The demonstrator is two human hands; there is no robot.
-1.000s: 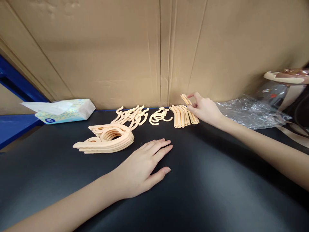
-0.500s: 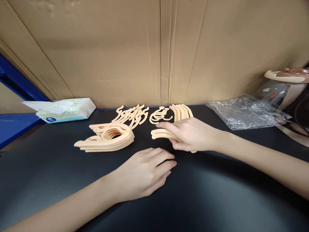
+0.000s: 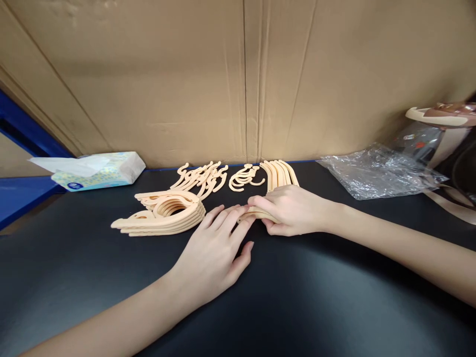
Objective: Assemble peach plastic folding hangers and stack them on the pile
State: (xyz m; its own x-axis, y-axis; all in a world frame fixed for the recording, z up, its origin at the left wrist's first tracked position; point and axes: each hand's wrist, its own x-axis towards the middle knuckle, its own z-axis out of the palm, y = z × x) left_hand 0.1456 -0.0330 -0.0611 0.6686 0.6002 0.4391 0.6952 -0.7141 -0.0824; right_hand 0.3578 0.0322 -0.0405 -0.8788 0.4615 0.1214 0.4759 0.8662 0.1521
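My right hand (image 3: 295, 212) is closed around peach-coloured hanger arms (image 3: 257, 212), whose left ends stick out past the fingers. Reaching in from the left, my left hand (image 3: 213, 253) has its fingers stretched out, with the fingertips at those free ends and the thumb apart. The fingers partly cover the ends. Just left of that hand lies a stack of folded plastic hangers (image 3: 182, 220). Behind the hands are a pile of hanger hooks (image 3: 201, 176) and a smaller group of hooks (image 3: 243, 178). A row of curved hanger arms (image 3: 280, 173) lies beyond my right hand.
A tissue pack (image 3: 100, 171) lies at the back left of the black table (image 3: 297, 297). Crumpled clear plastic bags (image 3: 383, 171) and a brown-and-cream item with a strap (image 3: 441, 118) are at the right. A cardboard wall (image 3: 167, 84) stands along the back edge.
My left hand has moved up and forward, from in front of the hanger arms to their free ends, and its fingers have straightened. My right hand still holds the arms.
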